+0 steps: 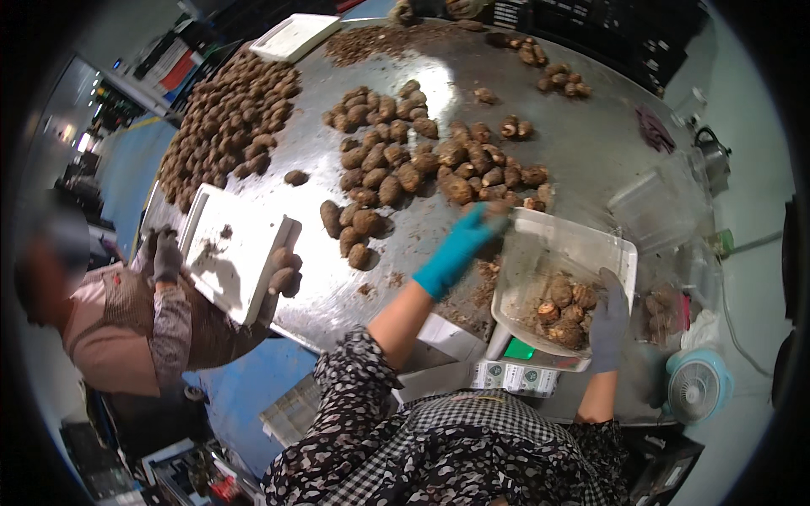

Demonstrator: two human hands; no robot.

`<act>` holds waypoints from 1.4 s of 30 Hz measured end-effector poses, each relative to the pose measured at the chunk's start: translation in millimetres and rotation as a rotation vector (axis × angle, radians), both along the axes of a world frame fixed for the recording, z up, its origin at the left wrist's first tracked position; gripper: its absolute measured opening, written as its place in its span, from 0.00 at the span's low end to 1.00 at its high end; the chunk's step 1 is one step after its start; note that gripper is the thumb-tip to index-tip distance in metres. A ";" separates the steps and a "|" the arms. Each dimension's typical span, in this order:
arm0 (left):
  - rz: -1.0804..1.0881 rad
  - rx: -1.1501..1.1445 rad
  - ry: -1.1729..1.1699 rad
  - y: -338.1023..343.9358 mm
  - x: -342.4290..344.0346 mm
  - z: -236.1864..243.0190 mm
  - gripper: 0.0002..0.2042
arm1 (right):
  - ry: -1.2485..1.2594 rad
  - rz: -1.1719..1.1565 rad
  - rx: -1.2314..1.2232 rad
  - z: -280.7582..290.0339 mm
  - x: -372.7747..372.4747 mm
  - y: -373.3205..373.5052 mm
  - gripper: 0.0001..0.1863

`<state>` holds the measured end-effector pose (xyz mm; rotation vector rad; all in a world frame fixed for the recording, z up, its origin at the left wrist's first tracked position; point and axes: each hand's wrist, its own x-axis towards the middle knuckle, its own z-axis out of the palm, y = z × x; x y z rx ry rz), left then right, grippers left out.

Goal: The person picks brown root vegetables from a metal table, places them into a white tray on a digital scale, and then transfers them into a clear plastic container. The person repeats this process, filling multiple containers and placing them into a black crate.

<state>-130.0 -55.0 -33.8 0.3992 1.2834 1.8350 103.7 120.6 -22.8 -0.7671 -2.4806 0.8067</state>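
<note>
Sitting in the white tray (525, 274), rough tubers (567, 332) look firm, best gripped mid-body; the right hand (608, 327) is laid half-curled at the tray's edge, the left hand (472, 232) blurred, its spread unclear; neither's hold can be told.

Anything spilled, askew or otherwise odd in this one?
The gloves look mismatched: the left hand wears teal, the right hand grey. Brown debris lies scattered loose near the far edge of the metal table, which looks untidy, though it may be ordinary waste. I see no clear damage.
</note>
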 end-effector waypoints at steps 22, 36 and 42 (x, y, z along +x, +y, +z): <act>0.172 -0.976 1.201 -157.0 -107.9 -97.0 0.29 | 0.067 0.002 -0.028 -18.9 11.2 9.7 0.31; -0.324 0.703 -0.712 -63.9 29.1 -44.7 0.39 | 0.068 -0.009 0.116 -22.8 12.3 13.0 0.29; -0.237 0.616 -0.749 -48.5 57.2 -43.1 0.33 | 0.025 -0.003 0.093 -28.5 21.4 16.5 0.33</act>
